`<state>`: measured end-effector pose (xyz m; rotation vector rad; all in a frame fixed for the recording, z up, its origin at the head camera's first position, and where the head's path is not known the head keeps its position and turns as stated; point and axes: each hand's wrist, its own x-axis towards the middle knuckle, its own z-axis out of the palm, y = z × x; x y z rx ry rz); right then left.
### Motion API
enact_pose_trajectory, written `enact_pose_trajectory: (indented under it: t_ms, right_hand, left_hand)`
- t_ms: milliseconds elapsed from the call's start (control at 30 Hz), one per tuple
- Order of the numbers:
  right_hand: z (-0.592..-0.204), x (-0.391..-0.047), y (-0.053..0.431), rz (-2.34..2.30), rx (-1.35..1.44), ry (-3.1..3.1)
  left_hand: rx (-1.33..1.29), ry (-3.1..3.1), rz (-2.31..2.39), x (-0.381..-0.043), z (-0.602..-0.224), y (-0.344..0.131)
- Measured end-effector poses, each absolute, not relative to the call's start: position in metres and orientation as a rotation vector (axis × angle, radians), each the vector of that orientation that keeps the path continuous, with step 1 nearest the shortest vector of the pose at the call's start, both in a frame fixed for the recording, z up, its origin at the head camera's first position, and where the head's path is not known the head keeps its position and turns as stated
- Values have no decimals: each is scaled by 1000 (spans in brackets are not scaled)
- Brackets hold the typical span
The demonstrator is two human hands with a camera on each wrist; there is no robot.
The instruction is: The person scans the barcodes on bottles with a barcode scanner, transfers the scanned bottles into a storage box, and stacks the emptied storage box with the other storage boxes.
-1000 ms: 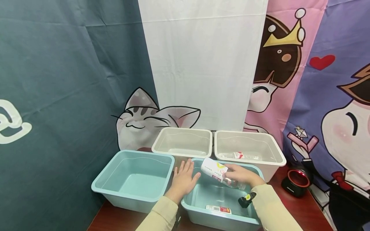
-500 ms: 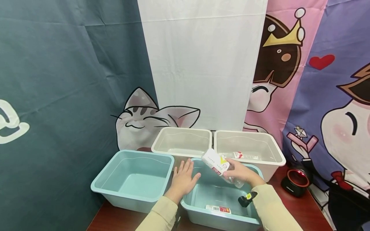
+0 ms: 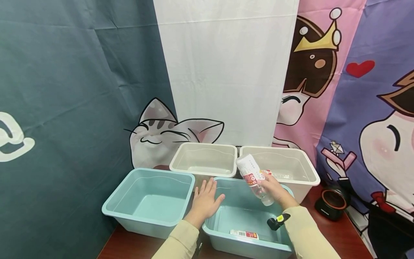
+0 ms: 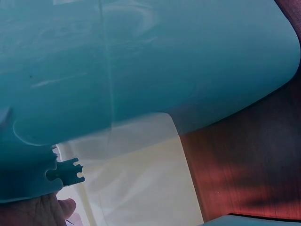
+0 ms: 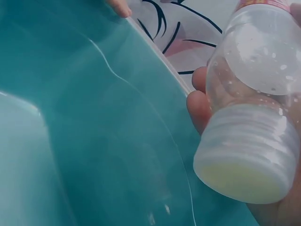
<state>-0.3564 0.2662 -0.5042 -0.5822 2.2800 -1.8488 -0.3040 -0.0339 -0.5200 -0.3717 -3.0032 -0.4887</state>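
In the head view my right hand [image 3: 271, 186] grips a clear plastic bottle [image 3: 253, 178] with a white and red label. The bottle leans over the far rim of the right blue bin [image 3: 210, 235], its label end up and its clear end down. Close up in the right wrist view, the ridged lower end of the bottle [image 5: 247, 146] shows, with fingers curled round its side. My left hand [image 3: 205, 201] lies with spread fingers on the left rim of that bin. Inside the bin is another bottle with a white and red label [image 3: 244, 234].
A second blue bin [image 3: 148, 223] stands to the left. Behind are two cream bins, the left one [image 3: 203, 146] and the right one [image 3: 308, 176], which holds a clear bottle with a red label. A black round-topped device [image 3: 333, 203] sits on the brown table [image 3: 347, 237].
My right hand has lifted the bottle up and toward the right cream bin, tilting it more upright. The left hand has stayed in place.
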Motion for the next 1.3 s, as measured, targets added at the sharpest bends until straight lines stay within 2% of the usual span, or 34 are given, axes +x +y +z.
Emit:
enact_pose_trajectory:
  t_ms: [400,900,1300]
  right_hand:
    - [-501,-354,269,-2000,-674,2097]
    - [-500,-356,266,-2102,-541,2054]
    - [-483,-356,278,-2315,-551,2047]
  left_hand:
    - [-380,-3011,-488,-304,-520,-34]
    - [-391,-3010,-481,-304,-519,-35]
    - [-392,-3013,-523,-302,-521,-33]
